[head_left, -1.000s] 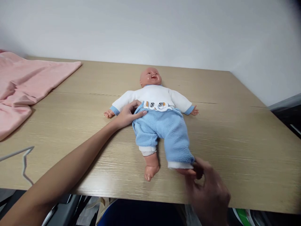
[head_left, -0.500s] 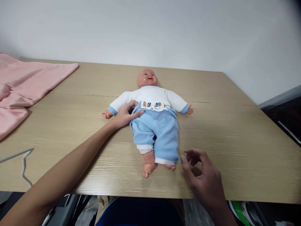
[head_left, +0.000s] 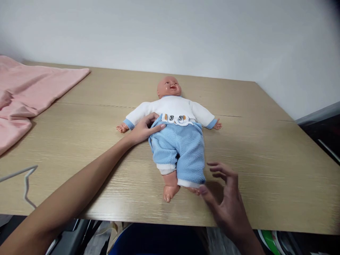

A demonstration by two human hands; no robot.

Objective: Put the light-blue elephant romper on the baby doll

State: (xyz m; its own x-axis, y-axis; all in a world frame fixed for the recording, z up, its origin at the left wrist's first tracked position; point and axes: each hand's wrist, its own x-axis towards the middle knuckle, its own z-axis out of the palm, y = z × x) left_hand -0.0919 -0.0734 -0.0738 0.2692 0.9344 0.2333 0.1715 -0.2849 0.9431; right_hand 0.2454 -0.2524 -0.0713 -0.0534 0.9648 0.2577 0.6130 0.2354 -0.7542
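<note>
Since half a second ago the right hand (head_left: pixel 228 205) has slid in toward the doll (head_left: pixel 174 113), so its thumb tip now sits at the small foot (head_left: pixel 193 190) poking out of the nearer trouser cuff, where before it lay clear of it

At the far left corner of the table (head_left: pixel 265 141) a pink cloth (head_left: pixel 32 95) lies rumpled and runs off the left edge. Near the front left edge lies a thin white wire hanger (head_left: pixel 25 177), only partly in view. The left arm stretches long and straight from the front edge diagonally toward the middle of the surface, wrist low on the wood. The left hand (head_left: pixel 143 129) is closed on the waistband of the blue trousers (head_left: pixel 183 148) at the doll's hip, thumb laid across the top of the fabric and fingers curled in at the side. The doll lies on its back in the middle of the table, head toward the far edge, arms out, in a white top, both legs close together and pointing at the front edge. The right hand rests just inside the front edge, palm turned toward the doll, fingers spread wide and holding nothing
</note>
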